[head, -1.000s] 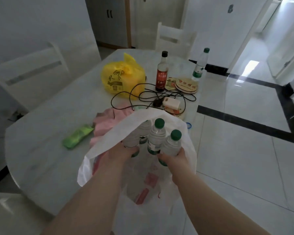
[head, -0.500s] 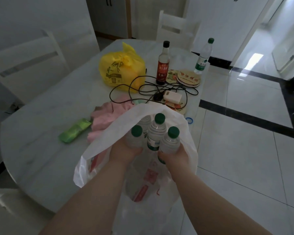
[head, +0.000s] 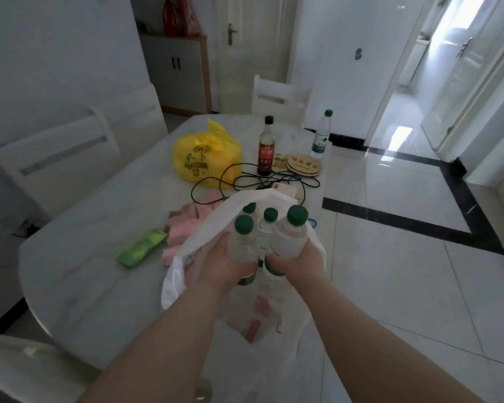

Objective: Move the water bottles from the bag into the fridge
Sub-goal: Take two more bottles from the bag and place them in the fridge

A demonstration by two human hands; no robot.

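A cluster of four green-capped water bottles (head: 269,238) is held upright between both hands, in the open mouth of a white plastic bag (head: 207,228) at the near right edge of the table (head: 99,242). The left hand (head: 227,266) is curled around the lower body of the bottle on the left of the cluster, and the right hand (head: 300,263) is wrapped around the bottle on the right, so that the bottles are pressed together between the two palms. The caps and shoulders are seen above the bag's rim, while the lower parts are hidden by the hands and by the bag's thin film. The bag hangs partly over the table edge, above the tiled floor (head: 405,271). Just left of the bag, a pink cloth (head: 184,228) is laid on the table, with a green packet (head: 141,247) beside it further left. Farther away, a knotted yellow bag (head: 207,158), a dark sauce bottle (head: 266,149), a stack of round mats (head: 303,167) and a single water bottle (head: 320,138) are set on the tabletop, and a black cable (head: 245,178) is looped between them and the white bag. A white chair (head: 277,97) is placed at the far end of the table.
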